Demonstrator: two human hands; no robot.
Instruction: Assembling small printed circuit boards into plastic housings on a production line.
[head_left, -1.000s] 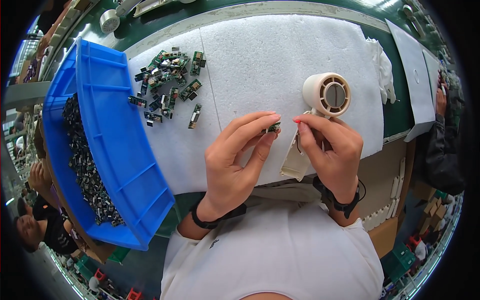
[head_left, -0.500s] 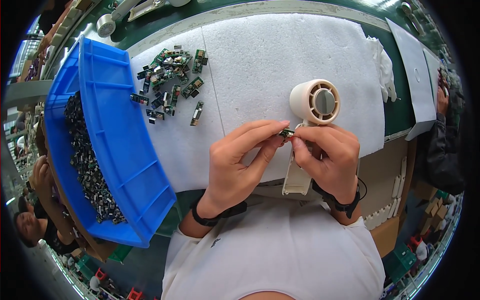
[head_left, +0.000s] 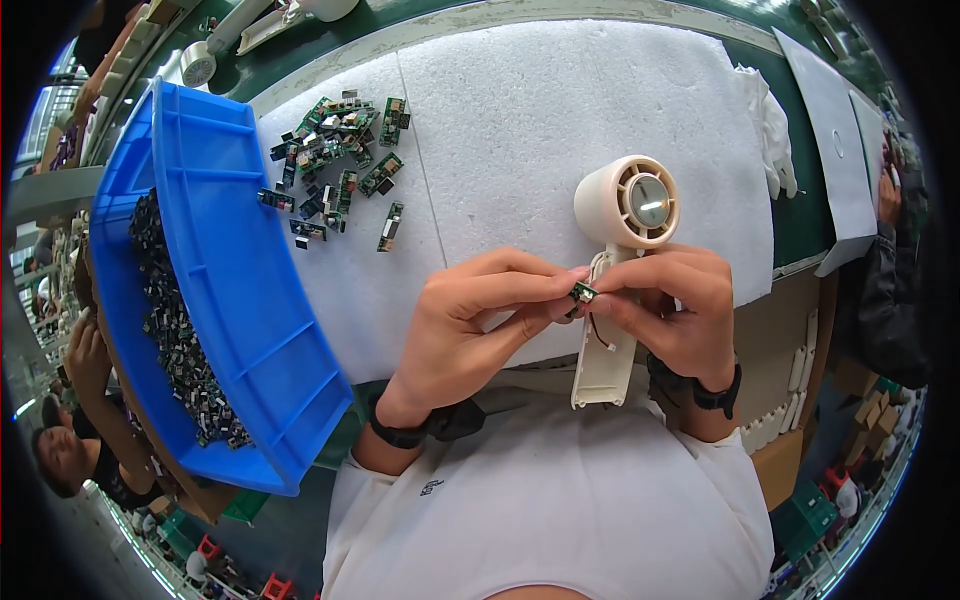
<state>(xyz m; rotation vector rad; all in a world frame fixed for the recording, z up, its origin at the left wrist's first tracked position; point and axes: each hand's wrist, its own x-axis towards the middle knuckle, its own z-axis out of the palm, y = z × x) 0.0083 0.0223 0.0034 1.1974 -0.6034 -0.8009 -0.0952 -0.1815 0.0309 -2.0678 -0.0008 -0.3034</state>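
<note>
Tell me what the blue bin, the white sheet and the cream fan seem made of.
Blue bin: likely moulded plastic, smooth with a slight sheen; ribs run across its wall.
White sheet: probably foam, matte, with a finely pitted surface.
Cream fan: apparently hard plastic, smooth and evenly coloured; its centre disc looks shiny, perhaps metal.

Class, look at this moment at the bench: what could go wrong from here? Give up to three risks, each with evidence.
1. The small circuit board sits at the fingertips of the left hand and right hand, so it might slip.
2. A thin wire hangs over the open handle with its end loose; it could snag or be tugged.
3. The handle's lower end appears to reach past the foam sheet, so a knock might shift it.
</note>
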